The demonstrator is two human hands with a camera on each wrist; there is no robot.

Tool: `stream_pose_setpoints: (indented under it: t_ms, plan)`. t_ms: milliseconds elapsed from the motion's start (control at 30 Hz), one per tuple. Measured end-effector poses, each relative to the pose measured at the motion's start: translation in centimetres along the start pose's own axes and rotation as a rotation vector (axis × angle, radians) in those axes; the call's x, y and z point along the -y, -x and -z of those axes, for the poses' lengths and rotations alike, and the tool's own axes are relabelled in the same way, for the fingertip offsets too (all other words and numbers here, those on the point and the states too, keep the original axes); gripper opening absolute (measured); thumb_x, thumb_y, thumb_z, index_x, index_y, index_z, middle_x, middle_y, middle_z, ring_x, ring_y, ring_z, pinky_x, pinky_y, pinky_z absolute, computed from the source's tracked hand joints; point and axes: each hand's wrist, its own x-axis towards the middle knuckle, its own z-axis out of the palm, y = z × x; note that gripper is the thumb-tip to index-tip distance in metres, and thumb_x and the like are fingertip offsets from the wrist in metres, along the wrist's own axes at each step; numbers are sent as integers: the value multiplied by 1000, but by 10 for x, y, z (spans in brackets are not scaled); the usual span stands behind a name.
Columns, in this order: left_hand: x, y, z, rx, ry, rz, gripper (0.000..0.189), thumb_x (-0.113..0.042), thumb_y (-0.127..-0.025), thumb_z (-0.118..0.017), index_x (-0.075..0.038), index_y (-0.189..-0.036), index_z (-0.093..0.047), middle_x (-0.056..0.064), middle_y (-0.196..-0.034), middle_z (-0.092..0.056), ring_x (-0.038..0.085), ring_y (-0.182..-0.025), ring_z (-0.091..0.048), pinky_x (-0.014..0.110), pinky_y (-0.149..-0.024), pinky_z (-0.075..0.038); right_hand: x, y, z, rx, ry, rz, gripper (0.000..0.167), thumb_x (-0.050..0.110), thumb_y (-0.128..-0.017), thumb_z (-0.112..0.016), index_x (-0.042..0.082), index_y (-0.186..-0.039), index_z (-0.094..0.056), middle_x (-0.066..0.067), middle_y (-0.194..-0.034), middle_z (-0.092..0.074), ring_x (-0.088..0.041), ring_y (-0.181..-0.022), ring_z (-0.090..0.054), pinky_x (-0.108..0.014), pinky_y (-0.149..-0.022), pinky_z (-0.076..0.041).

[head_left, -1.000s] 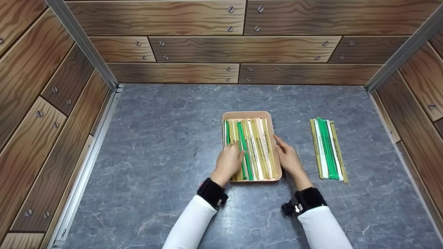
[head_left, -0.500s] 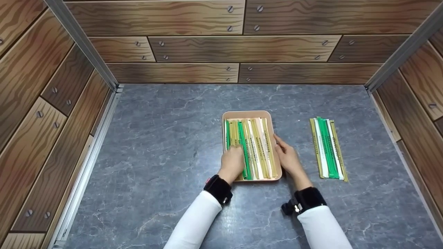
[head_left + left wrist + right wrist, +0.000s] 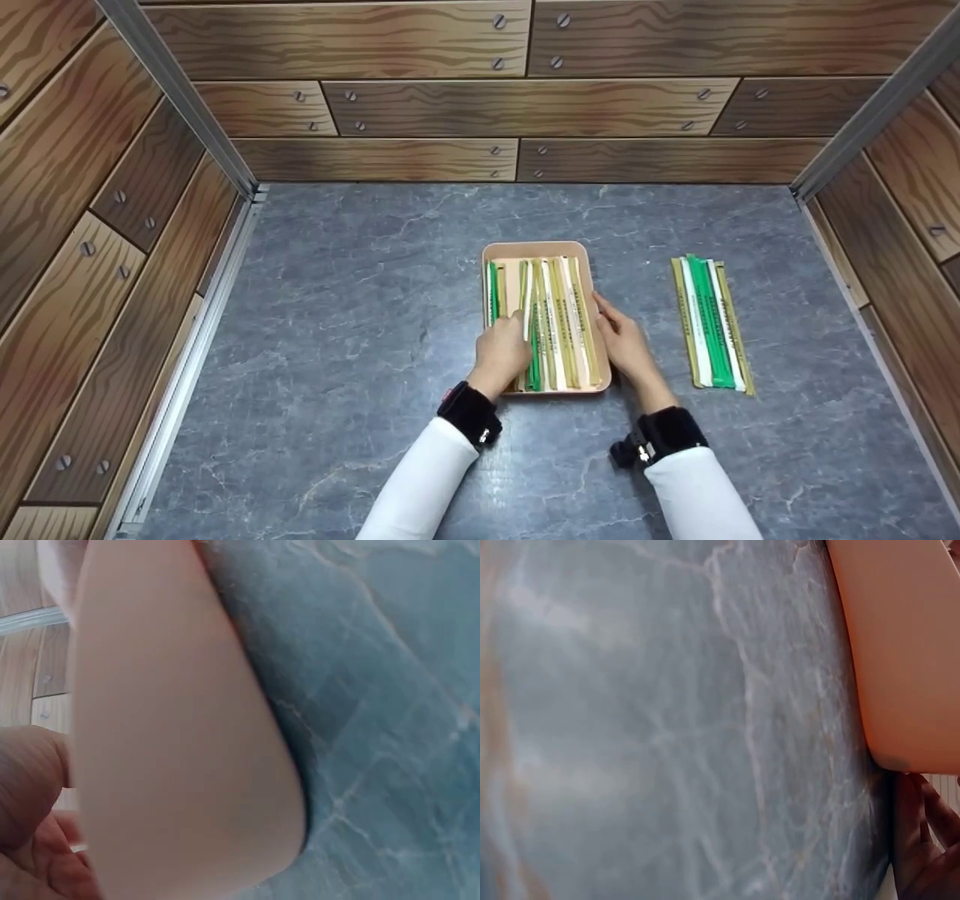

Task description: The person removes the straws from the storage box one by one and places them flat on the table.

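Observation:
A peach-coloured tray (image 3: pixel 534 249) lies mid-table in the head view, with long thin stick packets (image 3: pixel 570 322) in gold, white and green lying side by side in it. My left hand (image 3: pixel 503 348) is over its left part, fingers curled down at the packets; a white one (image 3: pixel 527 292) leans along the fingers. The fingertips are hidden. Left of them a strip of bare tray floor shows. My right hand (image 3: pixel 627 346) rests its fairly straight fingers against the tray's right side. In the left wrist view the tray wall (image 3: pixel 180 735) covers much of the hand.
To the right on the grey marbled tabletop (image 3: pixel 360 315) lies a separate row of several stick packets (image 3: pixel 711 322), gold, white and green. Wood-patterned panels (image 3: pixel 420 109) wall the back and both sides, with metal rails (image 3: pixel 187 337) at the edges.
My left hand has moved a little rightward within the tray. The gold and green packets by its fingers have shifted, baring a strip of tray floor. The right hand has stayed still.

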Motion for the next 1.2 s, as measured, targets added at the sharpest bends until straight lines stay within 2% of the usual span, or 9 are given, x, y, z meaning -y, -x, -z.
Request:
stream_pose_setpoints:
  t_ms: [133,200,400,500,567,633,800,1000,1200]
  plan:
    - [0,4,11,-31,97,-5,56,2,-79,-63,-4,-135,-57,18,-113,-67,31,-89,-67,41,-64,-57,0,0,0,-12,7,11,45,12,-104,-46,10,-149,-43,-21,-148,-41,-33,-136,-38,-44,-111,-31]
    - [0,6,19,-40,155,4,61,4,-77,-63,-4,-137,-56,17,-116,-66,29,-87,-67,38,-63,-56,-1,1,0,-16,6,8,45,13,-104,-47,10,-149,-43,-20,-148,-41,-32,-136,-39,-43,-111,-32]
    - [12,10,40,-27,337,68,66,13,-78,-59,-6,-141,-52,7,-80,-65,17,-57,-56,28,-48,-48,-1,0,1,-2,5,4,45,13,-104,-46,10,-149,-41,-20,-149,-39,-33,-138,-36,-43,-112,-30]
    - [27,15,49,-36,391,102,65,14,-81,-60,-5,-142,-50,10,-86,-68,16,-64,-60,25,-54,-52,-1,0,1,0,-3,15,45,11,-104,-45,9,-149,-42,-20,-149,-39,-33,-138,-36,-43,-113,-29]
    - [42,20,55,-57,388,117,67,17,-80,-60,-5,-142,-50,14,-97,-69,20,-74,-64,28,-62,-55,-1,-1,0,3,-9,13,45,12,-104,-45,10,-150,-41,-20,-150,-39,-32,-139,-35,-43,-113,-29]
    - [59,27,58,-96,335,121,65,17,-79,-60,-4,-140,-53,17,-103,-69,26,-82,-66,33,-68,-56,0,0,1,8,-5,4,45,13,-105,-44,11,-150,-41,-20,-150,-38,-32,-139,-34,-43,-113,-28]
    - [108,45,68,-150,192,162,54,13,-82,-56,-3,-133,-59,21,-102,-69,37,-90,-66,48,-75,-55,-1,1,1,6,7,-18,45,15,-105,-45,13,-150,-42,-19,-150,-39,-32,-139,-35,-43,-113,-28]
    - [154,54,85,-88,117,294,47,7,-87,-52,-3,-133,-58,24,-100,-68,43,-91,-65,54,-75,-53,0,1,0,0,5,-15,45,14,-104,-46,13,-149,-43,-19,-149,-40,-31,-138,-37,-42,-112,-30]
    - [182,52,101,-39,57,404,43,4,-89,-51,-4,-131,-59,27,-104,-66,48,-93,-63,59,-73,-51,1,1,1,-2,8,15,45,11,-104,-46,10,-148,-43,-21,-149,-40,-33,-138,-36,-44,-112,-29]
